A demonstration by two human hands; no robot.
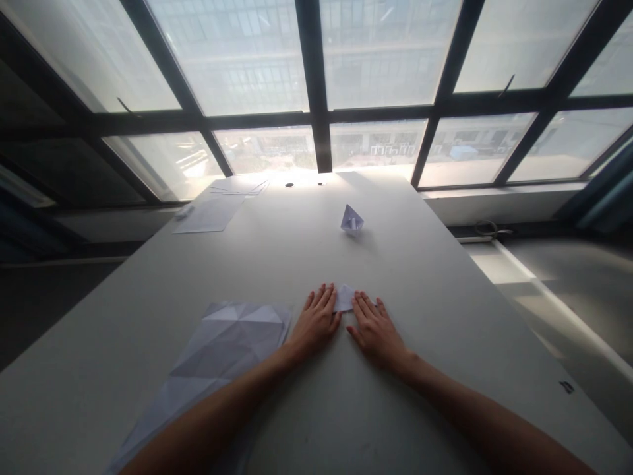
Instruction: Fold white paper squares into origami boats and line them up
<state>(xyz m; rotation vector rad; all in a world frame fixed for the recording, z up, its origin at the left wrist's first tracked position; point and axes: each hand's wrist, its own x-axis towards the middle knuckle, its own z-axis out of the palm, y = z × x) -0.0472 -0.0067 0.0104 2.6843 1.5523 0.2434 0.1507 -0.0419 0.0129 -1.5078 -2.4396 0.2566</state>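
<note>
A small folded piece of white paper (345, 298) lies flat on the white table (297, 257), partly covered by both hands. My left hand (317, 318) rests flat on its left side, fingers stretched out. On its right side, my right hand (376, 328) presses down with fingers extended and thumb apart. The paper's middle and pointed top show between the hands; its side parts are hidden under the fingers. Farther back on the table stands a folded paper boat (351, 221).
Creased white sheets (232, 343) lie at the left, partly under my left forearm. Flat paper sheets (210, 214) lie at the back left, beside a small whitish object (184, 212). A small dark item (566, 387) is near the right edge. Large windows (376, 53) stand behind the table.
</note>
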